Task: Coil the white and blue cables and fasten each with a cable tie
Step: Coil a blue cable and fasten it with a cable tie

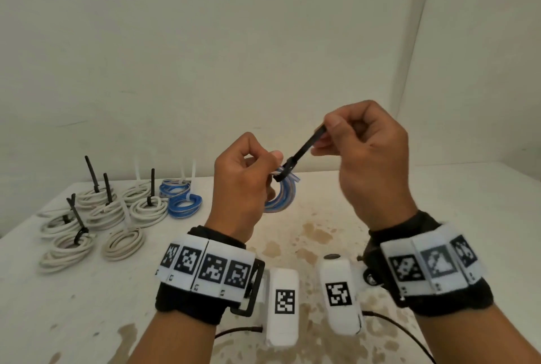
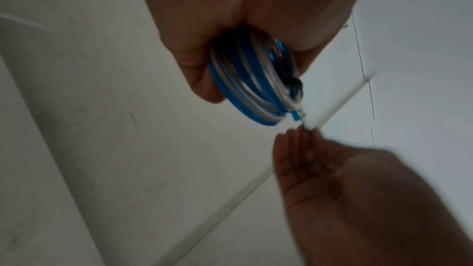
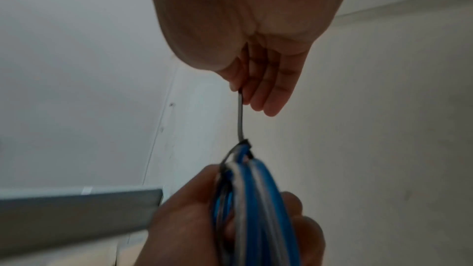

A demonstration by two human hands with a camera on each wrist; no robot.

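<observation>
Step in hand: cinching a black cable tie round the blue cable coil, both held up above the table, in front of the person.
Left hand: fingers curled round the coil, gripping it near the tie's head; the loops hang below the fist.
Right hand: thumb and forefinger pinch the tie's free tail, which runs taut up and to the right.
Tie loop: in the right wrist view it looks nearly snug on the strands, with a little slack on one side.
Already done, by the look of it: several tied white cable coils and two tied blue coils lying at the table's far left.
Next move calls for: I'd say a steady pull along the tail while the left hand braces the coil, so the loops don't splay or slip out.
</observation>
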